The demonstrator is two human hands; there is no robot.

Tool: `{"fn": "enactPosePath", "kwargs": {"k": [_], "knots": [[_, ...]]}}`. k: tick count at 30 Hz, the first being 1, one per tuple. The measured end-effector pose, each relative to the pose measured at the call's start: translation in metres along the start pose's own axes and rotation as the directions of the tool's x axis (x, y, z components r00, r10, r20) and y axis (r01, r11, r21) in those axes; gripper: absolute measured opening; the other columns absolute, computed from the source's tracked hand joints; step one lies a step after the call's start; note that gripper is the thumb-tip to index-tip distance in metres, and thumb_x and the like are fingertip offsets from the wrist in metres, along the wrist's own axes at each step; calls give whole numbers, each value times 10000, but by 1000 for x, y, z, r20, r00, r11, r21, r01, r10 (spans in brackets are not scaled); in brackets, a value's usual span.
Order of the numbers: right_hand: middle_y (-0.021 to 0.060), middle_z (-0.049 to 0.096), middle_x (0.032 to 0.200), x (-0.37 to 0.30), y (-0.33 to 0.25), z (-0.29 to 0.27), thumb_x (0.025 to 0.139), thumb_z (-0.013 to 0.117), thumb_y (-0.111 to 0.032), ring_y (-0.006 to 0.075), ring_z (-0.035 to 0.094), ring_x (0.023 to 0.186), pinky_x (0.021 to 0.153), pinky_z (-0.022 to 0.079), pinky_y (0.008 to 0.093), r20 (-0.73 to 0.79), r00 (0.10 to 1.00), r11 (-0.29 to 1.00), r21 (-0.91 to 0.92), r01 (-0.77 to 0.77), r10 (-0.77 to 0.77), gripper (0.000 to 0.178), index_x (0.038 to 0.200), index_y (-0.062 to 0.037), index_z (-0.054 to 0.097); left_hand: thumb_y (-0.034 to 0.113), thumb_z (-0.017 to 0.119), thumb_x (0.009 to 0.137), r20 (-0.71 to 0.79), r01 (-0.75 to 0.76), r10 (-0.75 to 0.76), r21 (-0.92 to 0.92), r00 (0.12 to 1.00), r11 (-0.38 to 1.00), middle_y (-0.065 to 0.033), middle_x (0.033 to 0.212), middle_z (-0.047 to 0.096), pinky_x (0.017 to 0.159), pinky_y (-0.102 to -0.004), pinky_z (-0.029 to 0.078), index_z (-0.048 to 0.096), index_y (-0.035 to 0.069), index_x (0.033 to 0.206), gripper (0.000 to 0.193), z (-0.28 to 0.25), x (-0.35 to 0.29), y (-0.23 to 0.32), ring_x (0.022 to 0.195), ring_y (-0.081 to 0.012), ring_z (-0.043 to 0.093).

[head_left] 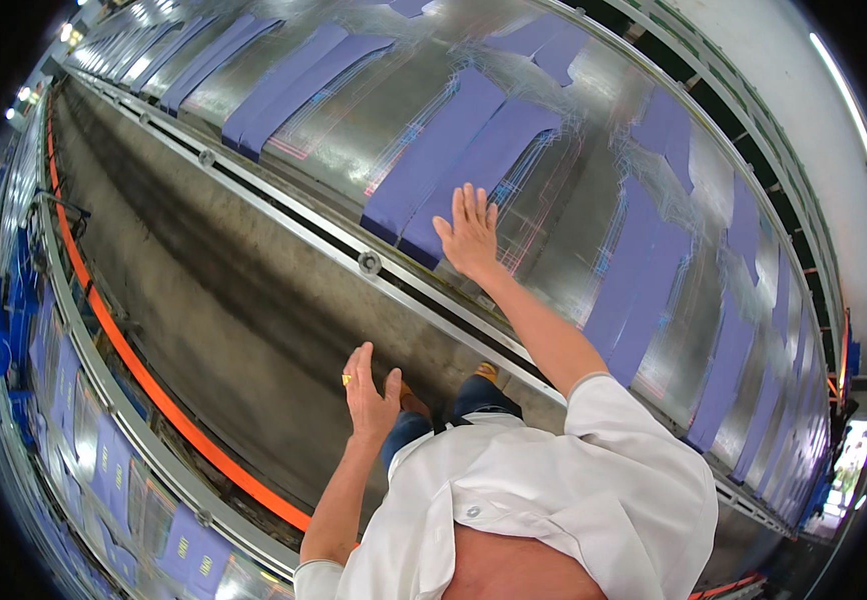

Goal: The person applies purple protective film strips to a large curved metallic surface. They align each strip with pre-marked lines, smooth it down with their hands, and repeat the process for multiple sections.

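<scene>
A white shirt (593, 470) covers the outstretched right arm's shoulder. The right hand (470, 235) is palm down, fingers fanned, a purple panel (498, 150) under its fingertips, contact unclear; behind it, the left hand (366, 400) holds its thumb apart.

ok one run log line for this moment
right hand: open, by purple cloth, contact unclear; left hand: open, over floor; purple cloth: flat on table

On my feed: grey-brown floor (203, 270), dark-streaked, running as aisle from frame centre to upper left. Long metal-railed worktop (328, 165) sweeping from upper left to right edge; second worktop (175, 492) along left, orange strip (153, 393) beside it. White wall or ceiling (783, 60) upper right, tube light (843, 95) glowing. Bright opening (853, 450) lower right.
</scene>
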State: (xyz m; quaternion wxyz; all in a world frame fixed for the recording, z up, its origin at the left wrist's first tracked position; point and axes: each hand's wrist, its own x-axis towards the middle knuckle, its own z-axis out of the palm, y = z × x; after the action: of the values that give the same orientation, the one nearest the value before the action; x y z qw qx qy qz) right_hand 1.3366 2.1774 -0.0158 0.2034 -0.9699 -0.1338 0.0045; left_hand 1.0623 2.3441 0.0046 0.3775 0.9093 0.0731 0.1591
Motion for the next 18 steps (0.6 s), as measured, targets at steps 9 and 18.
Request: {"fn": "enactPosePath", "kwargs": {"k": [9, 18], "knots": [[205, 141, 1630, 88, -1, 39, 1005, 342, -586, 394, 76, 1512, 1218, 57, 547, -15, 998, 991, -120, -56, 54, 829, 1549, 20, 187, 69, 712, 840, 3, -318, 320, 117, 947, 941, -212, 1331, 521, 1025, -481, 407, 444, -14, 1383, 611, -22, 199, -30, 1236, -415, 488], [195, 131, 1636, 241, 102, 2, 1007, 286, -600, 375, 70, 1518, 1218, 47, 551, -158, 950, 950, -115, -290, 271, 840, 1556, 22, 157, 225, 675, 901, 198, -292, 234, 346, 952, 892, -211, 1431, 453, 1075, -511, 346, 424, -1, 1420, 619, 5, 302, -102, 1321, -406, 429]]}}
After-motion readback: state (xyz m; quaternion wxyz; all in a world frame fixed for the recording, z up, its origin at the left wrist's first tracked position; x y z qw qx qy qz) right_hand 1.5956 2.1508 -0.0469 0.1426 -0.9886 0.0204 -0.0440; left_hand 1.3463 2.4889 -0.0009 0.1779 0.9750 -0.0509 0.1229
